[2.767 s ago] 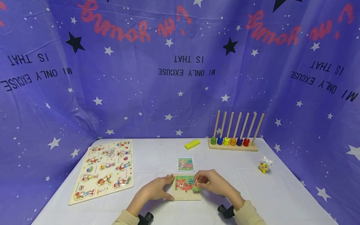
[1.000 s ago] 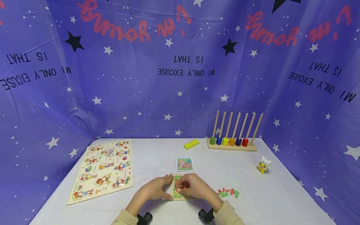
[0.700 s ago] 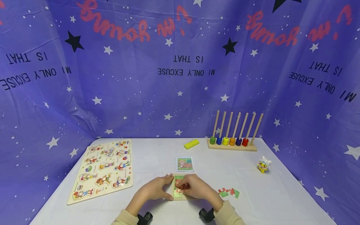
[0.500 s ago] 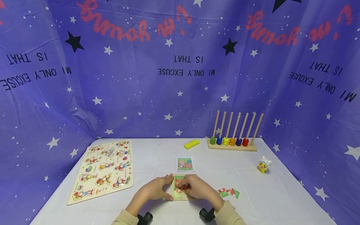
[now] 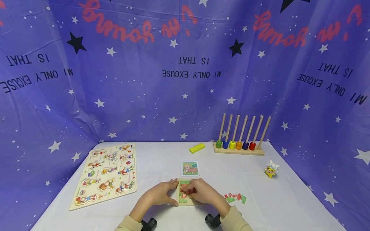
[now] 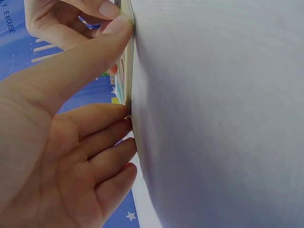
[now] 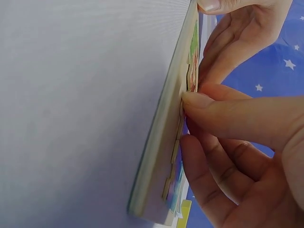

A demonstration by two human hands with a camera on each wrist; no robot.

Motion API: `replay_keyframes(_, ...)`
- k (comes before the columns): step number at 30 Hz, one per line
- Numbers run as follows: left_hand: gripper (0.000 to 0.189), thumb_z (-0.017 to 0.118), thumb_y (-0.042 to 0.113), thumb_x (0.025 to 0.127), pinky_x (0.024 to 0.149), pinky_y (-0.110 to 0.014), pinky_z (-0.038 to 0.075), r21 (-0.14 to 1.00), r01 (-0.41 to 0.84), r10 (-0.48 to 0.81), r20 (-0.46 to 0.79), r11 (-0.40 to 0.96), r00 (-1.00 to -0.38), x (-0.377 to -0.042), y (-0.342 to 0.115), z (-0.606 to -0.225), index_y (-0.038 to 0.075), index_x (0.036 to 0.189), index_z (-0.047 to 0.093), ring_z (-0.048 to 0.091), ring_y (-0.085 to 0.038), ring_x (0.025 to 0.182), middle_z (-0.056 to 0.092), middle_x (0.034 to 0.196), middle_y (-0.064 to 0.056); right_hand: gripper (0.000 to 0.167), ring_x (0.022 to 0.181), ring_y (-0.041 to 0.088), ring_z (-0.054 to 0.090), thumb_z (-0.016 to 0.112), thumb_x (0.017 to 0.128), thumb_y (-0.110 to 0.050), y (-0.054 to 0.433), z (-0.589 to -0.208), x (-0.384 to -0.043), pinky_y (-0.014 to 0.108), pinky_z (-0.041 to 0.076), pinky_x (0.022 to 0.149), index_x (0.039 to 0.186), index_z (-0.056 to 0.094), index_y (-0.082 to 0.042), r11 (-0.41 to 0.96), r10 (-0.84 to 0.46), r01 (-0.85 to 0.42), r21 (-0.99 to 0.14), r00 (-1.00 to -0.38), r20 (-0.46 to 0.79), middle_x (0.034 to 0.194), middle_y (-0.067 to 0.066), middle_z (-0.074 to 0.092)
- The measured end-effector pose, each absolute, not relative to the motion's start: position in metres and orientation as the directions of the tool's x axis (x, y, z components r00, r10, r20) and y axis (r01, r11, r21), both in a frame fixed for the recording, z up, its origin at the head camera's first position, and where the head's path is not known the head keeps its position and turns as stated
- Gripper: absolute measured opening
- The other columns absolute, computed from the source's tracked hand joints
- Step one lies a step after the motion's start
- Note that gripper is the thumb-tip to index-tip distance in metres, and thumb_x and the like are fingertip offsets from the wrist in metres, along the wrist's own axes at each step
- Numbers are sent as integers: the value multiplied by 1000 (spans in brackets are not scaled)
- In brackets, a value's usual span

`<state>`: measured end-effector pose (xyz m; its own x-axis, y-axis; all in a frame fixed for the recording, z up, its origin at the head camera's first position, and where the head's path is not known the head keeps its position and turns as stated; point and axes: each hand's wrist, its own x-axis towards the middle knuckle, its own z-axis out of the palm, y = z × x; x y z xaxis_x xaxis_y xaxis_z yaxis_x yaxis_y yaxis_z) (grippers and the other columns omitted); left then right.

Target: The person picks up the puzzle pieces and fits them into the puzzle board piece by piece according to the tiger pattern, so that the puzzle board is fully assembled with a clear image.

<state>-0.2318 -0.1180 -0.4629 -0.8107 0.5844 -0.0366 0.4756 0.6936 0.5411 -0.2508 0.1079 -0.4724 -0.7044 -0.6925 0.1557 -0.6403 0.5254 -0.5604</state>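
A small wooden puzzle tray (image 5: 192, 202) lies at the front middle of the table. Red and green pieces (image 5: 182, 200) fill its left side, including the lower left corner. My left hand (image 5: 159, 193) braces the tray's left edge, thumb at the near corner and fingers stretched toward the far one. Over the tray, my right hand (image 5: 203, 192) presses fingertips onto the pieces and hides much of the picture. In the right wrist view the thumb (image 7: 198, 100) touches the piece edges along the tray, the other fingers bent loosely behind it.
Loose puzzle pieces (image 5: 240, 198) lie right of the right hand. Behind the tray sits a picture card (image 5: 190, 168), then a yellow block (image 5: 197, 148). A peg board (image 5: 239, 153) stands back right, near a small toy figure (image 5: 271, 169). A large figure puzzle board (image 5: 105, 178) lies left.
My right hand has gone from a green piece at the tray's right to the left side, where a lower corner piece now lies. Lately only its fingertips shift slightly. The left hand stays put.
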Motion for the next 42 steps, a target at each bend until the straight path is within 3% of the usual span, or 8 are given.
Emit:
replay_keyframes(12, 84, 82, 37, 73, 110, -48, 32, 537, 481, 586, -30, 692, -810, -233, -118, -464, -4, 138, 48, 39, -36, 135, 42, 147, -18, 27, 69, -2, 55, 69, 78, 13, 107, -475, -253, 15, 50, 64, 87, 74, -12, 496, -687, -611, -616, -710, 151, 80, -10, 65)
replay_keyframes(22, 86, 81, 38, 72, 110, -49, 32, 541, 481, 586, -29, 690, -810, -234, -119, -464, -4, 138, 48, 39, -36, 134, 42, 147, -18, 25, 73, -1, 55, 71, 79, 9, 109, -470, -252, 16, 50, 66, 90, 75, -13, 508, -696, -610, -609, -707, 127, 84, -9, 64)
replay_keyframes(32, 87, 81, 40, 72, 111, -49, 31, 541, 483, 590, -31, 689, -807, -234, -119, -467, -5, 139, 47, 38, -36, 135, 41, 147, -18, 27, 80, 10, 62, 76, 79, 1, 129, -457, -255, 20, 53, 70, 104, 72, -8, 463, -722, -627, -627, -677, 144, 95, -1, 69)
replay_keyframes(42, 87, 81, 38, 71, 111, -49, 32, 547, 483, 592, -30, 684, -806, -233, -118, -465, -5, 138, 47, 38, -37, 135, 41, 147, -18, 23, 85, 17, 63, 72, 84, -3, 164, -448, -257, 22, 54, 68, 108, 71, -5, 509, -672, -587, -630, -728, 136, 97, 7, 69)
